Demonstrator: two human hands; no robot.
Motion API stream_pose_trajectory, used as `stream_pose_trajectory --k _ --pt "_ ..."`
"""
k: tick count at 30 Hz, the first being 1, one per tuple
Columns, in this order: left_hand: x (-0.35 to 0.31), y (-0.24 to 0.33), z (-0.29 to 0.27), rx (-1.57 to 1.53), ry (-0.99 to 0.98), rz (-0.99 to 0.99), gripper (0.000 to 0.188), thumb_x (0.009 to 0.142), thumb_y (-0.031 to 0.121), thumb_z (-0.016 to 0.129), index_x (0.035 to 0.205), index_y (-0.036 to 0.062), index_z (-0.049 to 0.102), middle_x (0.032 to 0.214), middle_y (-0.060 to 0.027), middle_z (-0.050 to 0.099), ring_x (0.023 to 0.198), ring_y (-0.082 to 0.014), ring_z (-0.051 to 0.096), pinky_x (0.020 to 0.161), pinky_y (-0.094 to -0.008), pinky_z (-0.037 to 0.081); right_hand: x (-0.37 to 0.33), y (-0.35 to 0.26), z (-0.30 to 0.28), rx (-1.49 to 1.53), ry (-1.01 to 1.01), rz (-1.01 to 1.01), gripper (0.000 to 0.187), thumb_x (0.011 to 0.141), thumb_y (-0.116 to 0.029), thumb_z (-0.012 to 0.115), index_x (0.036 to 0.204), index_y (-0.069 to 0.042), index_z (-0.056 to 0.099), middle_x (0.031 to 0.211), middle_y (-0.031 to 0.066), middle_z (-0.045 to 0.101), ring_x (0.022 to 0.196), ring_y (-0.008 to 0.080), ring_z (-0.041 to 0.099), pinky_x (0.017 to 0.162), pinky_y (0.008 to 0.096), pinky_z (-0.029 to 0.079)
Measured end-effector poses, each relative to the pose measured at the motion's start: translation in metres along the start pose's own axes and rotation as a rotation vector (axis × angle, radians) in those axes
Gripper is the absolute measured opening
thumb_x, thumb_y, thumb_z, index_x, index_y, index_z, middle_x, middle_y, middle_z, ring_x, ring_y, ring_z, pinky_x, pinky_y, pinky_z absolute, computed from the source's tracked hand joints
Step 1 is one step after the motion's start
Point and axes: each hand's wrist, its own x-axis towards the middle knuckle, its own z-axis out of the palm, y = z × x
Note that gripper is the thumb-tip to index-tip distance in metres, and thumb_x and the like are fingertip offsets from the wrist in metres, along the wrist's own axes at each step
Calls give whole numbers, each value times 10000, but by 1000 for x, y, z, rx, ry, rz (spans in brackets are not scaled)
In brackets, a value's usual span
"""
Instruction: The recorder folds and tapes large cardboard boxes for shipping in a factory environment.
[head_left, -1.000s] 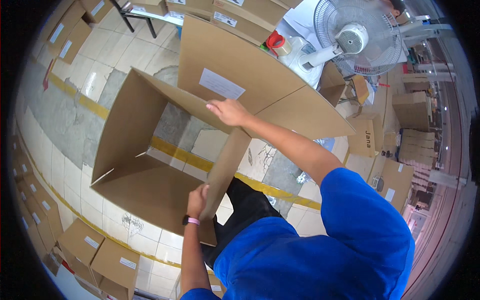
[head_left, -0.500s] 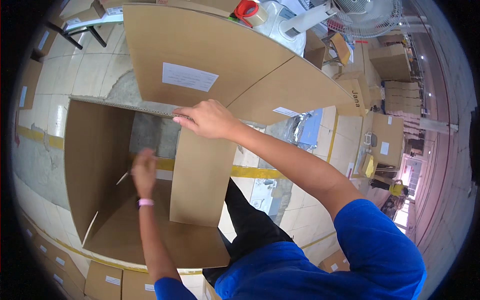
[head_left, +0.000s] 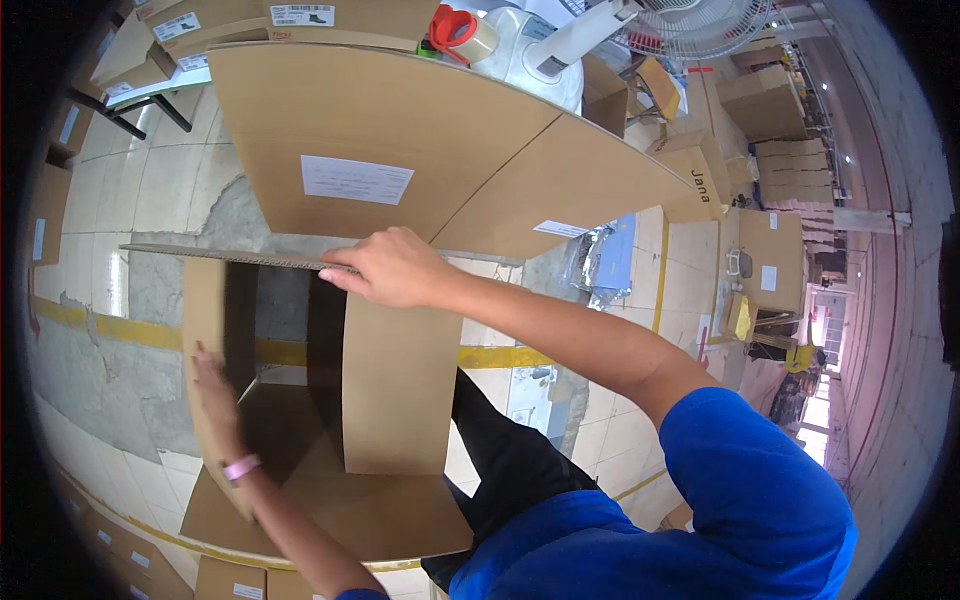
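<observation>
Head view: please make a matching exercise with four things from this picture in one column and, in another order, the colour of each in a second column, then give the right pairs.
Things:
1. cardboard box
2. wristband by the left hand
3. sleeve of the arm whose right hand rests on the box
4. tape roll holder

Colours:
A. red
B. blue
C. brown
D. pink

Pairs: 1-C, 2-D, 3-B, 4-A
</observation>
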Motion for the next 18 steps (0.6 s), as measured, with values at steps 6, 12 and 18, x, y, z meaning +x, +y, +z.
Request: stream_pose_trajectory --k 6,12,18 --pt "-24 -23 151 487 580 3 658 1188 468 334 1776 219 176 1832 -180 158 1654 -491 191 1262 -732 238 -10 -39 62 198 54 -73 560 1082 -511 589 1376 -56 728 1347 241 707 1282 463 641 1088 565 510" --pt "-97 -5 57 -6 479 104 357 1107 217 614 1428 107 723 1424 -204 703 1321 -407 632 1145 -544 473 -57 -20 96 188 -107 -1 732 1088 -527 577 1656 -86 441 1732 254 344 1628 542 205 1303 704 191" --pt "-267 -172 -84 319 699 -400 926 1106 691 426 1772 123 125 1815 -174 241 1616 -479 300 1334 -541 273 -91 -52 219 3 -49 -121 845 1057 -573 601 1730 -149 317 1819 185 164 1669 496 101 1336 692 75"
